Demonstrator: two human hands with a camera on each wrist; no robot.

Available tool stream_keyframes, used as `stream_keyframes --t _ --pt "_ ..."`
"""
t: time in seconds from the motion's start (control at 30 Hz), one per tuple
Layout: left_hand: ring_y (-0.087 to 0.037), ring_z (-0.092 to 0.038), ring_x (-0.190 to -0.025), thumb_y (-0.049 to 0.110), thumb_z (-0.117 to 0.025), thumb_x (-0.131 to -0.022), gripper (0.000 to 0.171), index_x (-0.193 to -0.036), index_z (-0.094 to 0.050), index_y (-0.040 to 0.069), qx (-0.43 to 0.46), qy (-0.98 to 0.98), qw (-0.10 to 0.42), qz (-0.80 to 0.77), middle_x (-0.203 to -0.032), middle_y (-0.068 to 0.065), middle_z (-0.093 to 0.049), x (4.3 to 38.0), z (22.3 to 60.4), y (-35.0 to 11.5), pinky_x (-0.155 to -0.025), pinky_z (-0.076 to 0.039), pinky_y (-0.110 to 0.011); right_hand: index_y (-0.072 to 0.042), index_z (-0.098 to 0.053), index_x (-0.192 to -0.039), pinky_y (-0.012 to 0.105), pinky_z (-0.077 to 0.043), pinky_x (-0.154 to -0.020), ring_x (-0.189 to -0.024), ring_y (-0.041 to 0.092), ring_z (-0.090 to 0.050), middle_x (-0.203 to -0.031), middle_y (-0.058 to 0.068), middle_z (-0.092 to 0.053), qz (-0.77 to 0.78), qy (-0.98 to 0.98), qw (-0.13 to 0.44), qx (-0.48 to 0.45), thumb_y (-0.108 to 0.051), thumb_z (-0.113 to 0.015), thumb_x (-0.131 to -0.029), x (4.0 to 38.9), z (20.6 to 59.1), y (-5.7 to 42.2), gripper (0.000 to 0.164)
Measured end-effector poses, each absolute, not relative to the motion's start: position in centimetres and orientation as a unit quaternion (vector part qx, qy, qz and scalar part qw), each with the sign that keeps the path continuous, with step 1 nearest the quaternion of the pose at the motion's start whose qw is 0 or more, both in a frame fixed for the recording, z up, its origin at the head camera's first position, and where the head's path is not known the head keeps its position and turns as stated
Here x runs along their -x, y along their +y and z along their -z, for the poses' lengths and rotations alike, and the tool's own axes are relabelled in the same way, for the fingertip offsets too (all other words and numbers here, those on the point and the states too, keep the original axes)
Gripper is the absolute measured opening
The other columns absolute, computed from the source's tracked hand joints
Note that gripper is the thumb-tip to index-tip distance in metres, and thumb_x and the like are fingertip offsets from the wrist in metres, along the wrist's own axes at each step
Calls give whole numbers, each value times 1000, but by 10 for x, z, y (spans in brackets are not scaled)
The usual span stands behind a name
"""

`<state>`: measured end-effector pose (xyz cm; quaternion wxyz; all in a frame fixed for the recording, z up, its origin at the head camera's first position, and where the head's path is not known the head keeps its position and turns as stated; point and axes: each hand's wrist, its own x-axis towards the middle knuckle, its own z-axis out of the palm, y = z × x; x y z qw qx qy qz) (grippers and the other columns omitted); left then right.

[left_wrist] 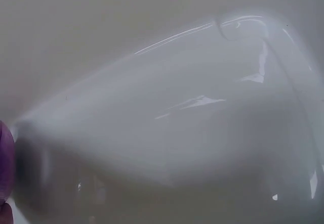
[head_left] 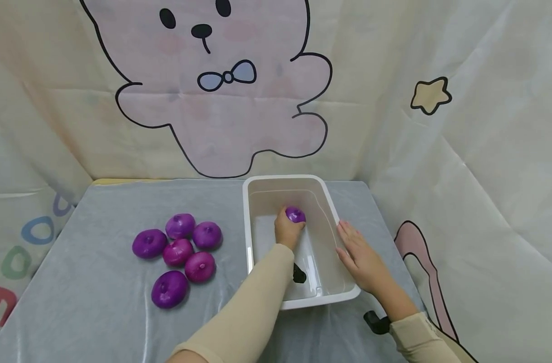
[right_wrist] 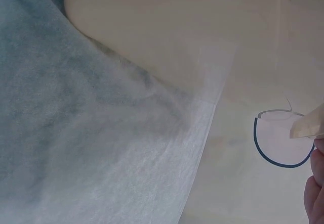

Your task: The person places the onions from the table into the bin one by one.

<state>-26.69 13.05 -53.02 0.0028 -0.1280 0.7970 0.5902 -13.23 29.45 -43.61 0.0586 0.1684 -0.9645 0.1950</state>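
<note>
In the head view my left hand [head_left: 287, 231] is inside a white plastic tub [head_left: 319, 252], gripping a purple onion [head_left: 296, 215] between thumb and fingers near the tub's far half. The left wrist view catches only a slice of that onion [left_wrist: 6, 158] at its left edge, with the tub's glossy floor [left_wrist: 192, 123] filling the rest. My right hand [head_left: 363, 262] rests with extended fingers against the tub's right rim. Only part of this hand's fingers [right_wrist: 316, 178] shows at the edge of the right wrist view.
Several purple onions [head_left: 200, 267] lie grouped on the grey cloth-covered table [head_left: 99, 282], left of the tub. Fabric walls with cartoon prints, including a bear [head_left: 239, 116] and a star [head_left: 431, 96], enclose the table at the back and sides.
</note>
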Motion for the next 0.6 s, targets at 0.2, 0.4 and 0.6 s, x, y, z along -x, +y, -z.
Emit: stream_keyframes --t 0.2,0.4,0.6 --pt "-38 -56 -129 5 -85 -72 78 -141 -50 5 134 791 1 -597 -136 -20 -60 268 534 130 -110 -44 -50 2 -34 -152 43 -17 -126 -148 40 -29 -160 19 -32 -195 -965 55 -165 -23 -51 -102 132 437 293 57" --pt "-36 -53 -132 5 -85 -72 76 -140 -51 4 111 785 14 -609 -139 -19 -58 267 539 131 -113 -42 -48 3 -36 -150 21 -3 -125 -147 42 -31 -159 20 -34 -202 -962 66 -170 -21 -52 -102 132 438 294 57" --pt "-37 -53 -132 4 -85 -72 74 -139 -51 2 110 776 17 -620 -138 -21 -57 266 541 132 -113 -42 -50 5 -38 -149 7 6 -116 -145 44 -33 -157 22 -36 -209 -957 82 -181 -19 -53 -101 133 440 296 56"
